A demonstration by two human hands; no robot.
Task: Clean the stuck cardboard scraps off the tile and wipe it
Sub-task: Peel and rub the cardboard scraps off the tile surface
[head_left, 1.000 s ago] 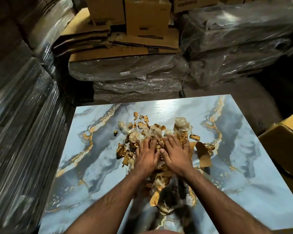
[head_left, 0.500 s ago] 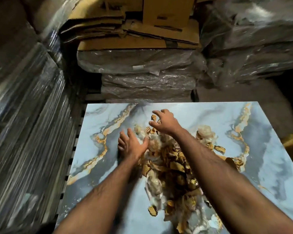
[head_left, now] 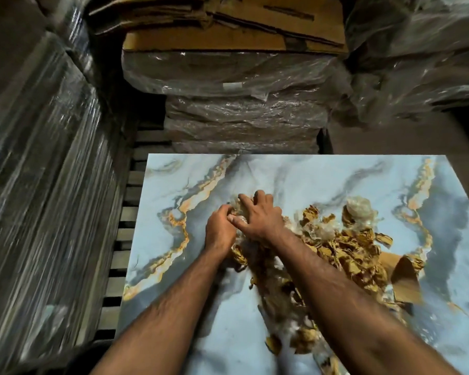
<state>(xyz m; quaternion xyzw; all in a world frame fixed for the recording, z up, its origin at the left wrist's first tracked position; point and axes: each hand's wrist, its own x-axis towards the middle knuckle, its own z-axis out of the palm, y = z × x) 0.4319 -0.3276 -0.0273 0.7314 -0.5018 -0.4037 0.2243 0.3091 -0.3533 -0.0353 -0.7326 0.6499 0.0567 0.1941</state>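
A glossy blue marble-patterned tile (head_left: 179,185) with gold veins lies flat in front of me. A heap of brown cardboard scraps (head_left: 344,244) mixed with bits of clear plastic film covers its middle and runs toward the near edge. My left hand (head_left: 220,231) is curled over scraps at the heap's far left end. My right hand (head_left: 260,215) presses down beside it, fingers spread over the same scraps, the two hands touching. A larger curled cardboard piece (head_left: 404,277) lies at the heap's right side.
Plastic-wrapped stacks (head_left: 38,185) rise close on the left. More wrapped bundles (head_left: 241,123) with flattened cardboard boxes (head_left: 228,25) on top stand just behind the tile. A slatted wooden pallet (head_left: 125,239) shows along the tile's left edge.
My hands were apart half a second ago, right hand reaching farther. Now they have come together at the heap's far left end, with the scraps drawn closer into a pile.
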